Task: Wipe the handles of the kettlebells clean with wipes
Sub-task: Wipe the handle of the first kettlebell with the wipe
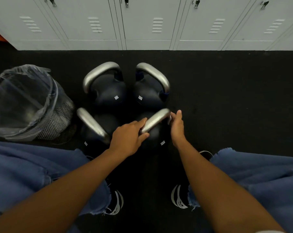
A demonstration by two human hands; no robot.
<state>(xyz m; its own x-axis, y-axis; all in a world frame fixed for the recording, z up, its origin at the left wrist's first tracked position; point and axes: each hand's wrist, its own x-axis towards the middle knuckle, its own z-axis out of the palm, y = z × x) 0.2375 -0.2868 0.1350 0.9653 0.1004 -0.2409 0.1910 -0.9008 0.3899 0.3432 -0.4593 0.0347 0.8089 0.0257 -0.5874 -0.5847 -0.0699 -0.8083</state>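
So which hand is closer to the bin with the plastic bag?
The left hand. It grips the near-right kettlebell's handle at its lower end, on the side toward the bin. The right hand is at the handle's far end, farther away.

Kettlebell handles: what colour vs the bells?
Handles are bare silver-grey metal; the bells are dark navy with white weight marks. Head view, the only one.

"8KG", "12KG" on kettlebells (108,93)

Bin (29,101) crowds 4 kettlebells (108,93) leftward; floor (226,101) rightward open
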